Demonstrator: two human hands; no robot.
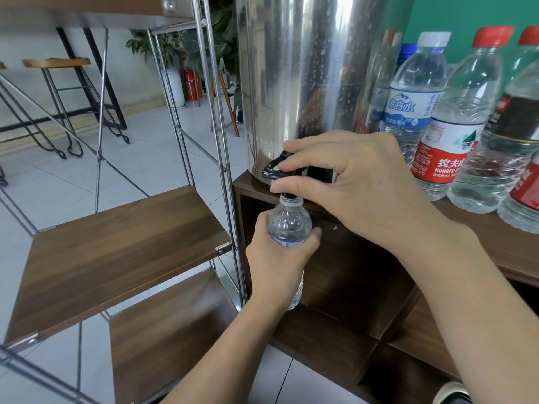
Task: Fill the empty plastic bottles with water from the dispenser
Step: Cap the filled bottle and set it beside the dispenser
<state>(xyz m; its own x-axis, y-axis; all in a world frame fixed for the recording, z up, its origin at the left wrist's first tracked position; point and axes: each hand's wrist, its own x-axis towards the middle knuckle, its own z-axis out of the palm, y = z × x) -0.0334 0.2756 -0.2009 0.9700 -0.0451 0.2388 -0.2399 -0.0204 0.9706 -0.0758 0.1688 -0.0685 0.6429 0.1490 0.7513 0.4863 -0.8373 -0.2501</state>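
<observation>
Steel dispenser point(306, 83) stood on wooden cabinet point(364, 272). Right hand point(358, 185) pinched black tap point(275, 167); left hand point(277, 258) gripped uncapped bottle point(288, 220) under spout. Beside: "NONGFU" red-label bottle point(449, 135), blue-label bottle point(411, 100), both holding water.

The dispenser point(303, 83) stands on the cabinet point(495, 243), capped bottles point(455, 118) right, shelf rack point(116, 249) left.

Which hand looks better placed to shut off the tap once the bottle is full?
The right hand: its fingers already pinch the black tap, while the left hand holds the bottle beneath.
</observation>
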